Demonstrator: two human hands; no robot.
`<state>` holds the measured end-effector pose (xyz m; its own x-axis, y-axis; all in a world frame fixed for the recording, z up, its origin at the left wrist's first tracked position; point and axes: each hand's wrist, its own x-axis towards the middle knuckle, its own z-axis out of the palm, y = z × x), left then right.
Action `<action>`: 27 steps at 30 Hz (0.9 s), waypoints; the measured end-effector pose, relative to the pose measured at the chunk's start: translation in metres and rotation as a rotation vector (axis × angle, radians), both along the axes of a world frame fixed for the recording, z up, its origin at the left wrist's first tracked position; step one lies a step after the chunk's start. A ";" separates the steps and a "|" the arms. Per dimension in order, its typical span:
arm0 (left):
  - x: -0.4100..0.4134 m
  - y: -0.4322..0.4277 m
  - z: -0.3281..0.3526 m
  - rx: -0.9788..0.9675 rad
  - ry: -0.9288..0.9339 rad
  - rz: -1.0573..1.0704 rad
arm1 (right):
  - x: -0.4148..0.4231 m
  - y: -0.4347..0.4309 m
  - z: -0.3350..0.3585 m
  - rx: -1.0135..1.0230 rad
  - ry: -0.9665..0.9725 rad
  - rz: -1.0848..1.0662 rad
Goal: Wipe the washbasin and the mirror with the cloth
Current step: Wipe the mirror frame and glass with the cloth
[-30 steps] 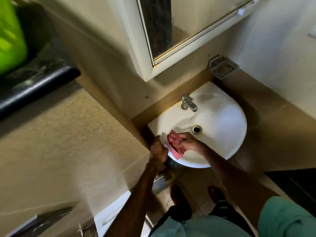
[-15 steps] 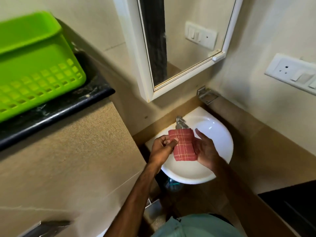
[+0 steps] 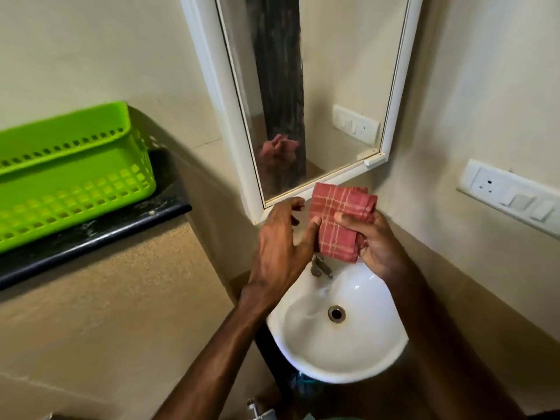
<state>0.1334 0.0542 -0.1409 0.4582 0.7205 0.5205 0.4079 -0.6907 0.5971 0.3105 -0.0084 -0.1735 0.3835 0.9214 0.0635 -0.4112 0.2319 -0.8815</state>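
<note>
A folded red checked cloth (image 3: 335,225) is held up in front of the mirror's lower edge, above the tap (image 3: 321,266). My right hand (image 3: 377,247) grips it, thumb across its front and fingers behind. Beside it, my left hand (image 3: 278,247) has relaxed fingers, and its thumb touches the cloth's left edge. The white-framed mirror (image 3: 321,86) hangs on the wall and dimly reflects the hands and cloth. Below the hands is the white washbasin (image 3: 363,368) with a round drain (image 3: 336,313).
A green plastic basket (image 3: 69,165) stands on a black countertop (image 3: 97,231) at the left, above a beige cabinet wall. A white switch and socket panel (image 3: 512,198) is on the right wall. A pipe fitting shows under the basin.
Both hands rose from the basin bowl to the mirror's lower edge with the cloth, which got folded flat. My left hand loosened its pinch. My view tilted upward.
</note>
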 end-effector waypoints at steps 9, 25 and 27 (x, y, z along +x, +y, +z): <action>0.018 0.020 0.121 0.451 -0.116 0.170 | 0.020 0.019 0.134 0.236 -0.141 -0.102; -0.006 0.066 0.282 0.753 -0.402 0.406 | -0.025 0.052 0.331 0.798 -0.416 -0.448; -0.009 0.077 0.289 0.707 -0.410 0.357 | -0.031 0.054 0.350 0.892 -0.501 -0.557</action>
<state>0.1248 0.1310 0.1483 -0.0516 0.2331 0.9711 0.5172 -0.8256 0.2256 0.2798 0.0455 0.1769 0.4692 0.1855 0.8634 0.2910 0.8906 -0.3495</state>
